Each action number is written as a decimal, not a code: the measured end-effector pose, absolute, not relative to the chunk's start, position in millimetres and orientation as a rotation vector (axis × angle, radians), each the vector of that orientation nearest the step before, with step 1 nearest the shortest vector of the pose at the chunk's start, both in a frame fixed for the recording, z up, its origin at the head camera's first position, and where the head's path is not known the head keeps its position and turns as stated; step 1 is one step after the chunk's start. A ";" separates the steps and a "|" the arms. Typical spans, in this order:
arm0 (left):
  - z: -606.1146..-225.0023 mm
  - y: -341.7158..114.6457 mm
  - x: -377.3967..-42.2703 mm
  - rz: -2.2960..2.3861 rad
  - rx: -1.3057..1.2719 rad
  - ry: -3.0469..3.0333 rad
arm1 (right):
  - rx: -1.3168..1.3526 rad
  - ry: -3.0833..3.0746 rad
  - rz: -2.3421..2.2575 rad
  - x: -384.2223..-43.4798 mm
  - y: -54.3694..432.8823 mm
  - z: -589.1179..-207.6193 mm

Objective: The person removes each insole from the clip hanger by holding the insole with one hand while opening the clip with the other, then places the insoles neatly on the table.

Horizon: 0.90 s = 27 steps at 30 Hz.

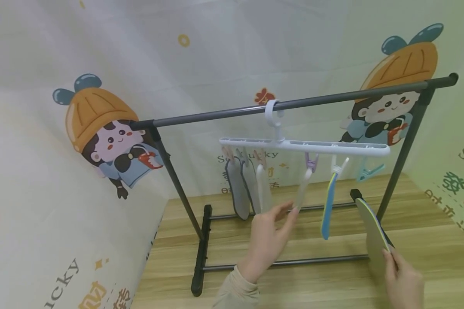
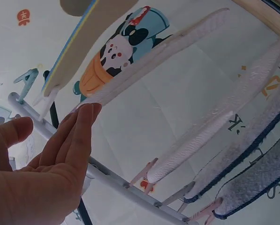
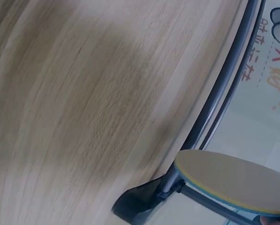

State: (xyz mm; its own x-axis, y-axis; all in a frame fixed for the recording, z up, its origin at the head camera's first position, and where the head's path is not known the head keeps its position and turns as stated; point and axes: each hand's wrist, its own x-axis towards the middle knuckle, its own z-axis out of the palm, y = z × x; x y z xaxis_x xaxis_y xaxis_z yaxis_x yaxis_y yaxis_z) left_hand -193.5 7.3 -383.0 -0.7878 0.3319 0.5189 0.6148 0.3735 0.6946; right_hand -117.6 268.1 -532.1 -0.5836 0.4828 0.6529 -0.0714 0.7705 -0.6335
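Observation:
A white clip hanger [image 1: 332, 149] hangs from the rack's top bar. On its left side, clothespins hold two grey insoles [image 1: 237, 189] and a white insole [image 1: 262, 189]. A second white insole [image 1: 303, 186] hangs from a purple clothespin [image 1: 311, 162]; my left hand [image 1: 268, 236] is beside it, fingers extended and thumb apart. Further right, a white clothespin [image 1: 339, 167] holds a blue-and-yellow-edged insole [image 1: 328, 214]. The teal clothespin [image 1: 370, 172] at the right end holds nothing. My right hand [image 1: 404, 279] grips another beige insole [image 1: 373, 231] with a blue-and-yellow edge by its lower end.
A black metal rack [image 1: 224, 113] stands on a wood-grain surface [image 1: 317, 283], its lower crossbars [image 1: 321, 260] running behind and below my hands. Printed cloth [image 1: 209, 56] with cartoon figures hangs behind and at both sides.

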 end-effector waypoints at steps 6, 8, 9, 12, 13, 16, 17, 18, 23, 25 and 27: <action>-389.1 -0.8 -195.4 -1.450 -0.813 -2.373 | -0.352 -2.134 0.786 -113.4 281.0 -528.7; -390.1 -3.4 -195.1 -1.478 -0.801 -2.387 | -0.418 -2.183 0.807 -111.5 286.2 -526.3; -390.6 -4.8 -195.1 -1.489 -0.794 -2.391 | -0.450 -2.205 0.813 -110.5 289.2 -525.2; -393.1 -8.3 -195.7 -1.494 -0.776 -2.403 | -0.571 -2.252 0.835 -107.9 298.7 -521.3; -393.8 -9.5 -195.7 -1.499 -0.770 -2.407 | -0.600 -2.252 0.840 -106.9 302.1 -520.1; -396.0 -12.9 -195.8 -1.510 -0.756 -2.419 | -0.661 -2.250 0.833 -103.9 313.1 -516.7; -396.6 -14.0 -195.7 -1.513 -0.754 -2.421 | -0.670 -2.248 0.821 -102.6 316.7 -515.8; -397.3 -15.2 -195.7 -1.515 -0.751 -2.425 | -0.684 -2.258 0.820 -101.3 320.7 -515.1; -401.3 -20.4 -196.0 -1.509 -0.729 -2.453 | -0.765 -2.309 0.883 -97.5 339.7 -513.1; -403.0 -22.8 -196.3 -1.499 -0.723 -2.466 | -0.785 -2.312 0.931 -97.2 347.6 -513.7; -404.4 -25.3 -196.9 -1.482 -0.718 -2.479 | -0.775 -2.294 0.938 -97.1 355.7 -515.9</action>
State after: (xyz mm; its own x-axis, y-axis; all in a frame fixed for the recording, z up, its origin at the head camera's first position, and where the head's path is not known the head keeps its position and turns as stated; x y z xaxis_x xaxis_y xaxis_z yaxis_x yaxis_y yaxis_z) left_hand -196.9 -25.3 -404.4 -0.8708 0.3168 0.3760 0.4812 0.3916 0.7843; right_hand -97.1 355.7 -515.9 -0.6896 0.6767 0.2579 0.3020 0.5924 -0.7469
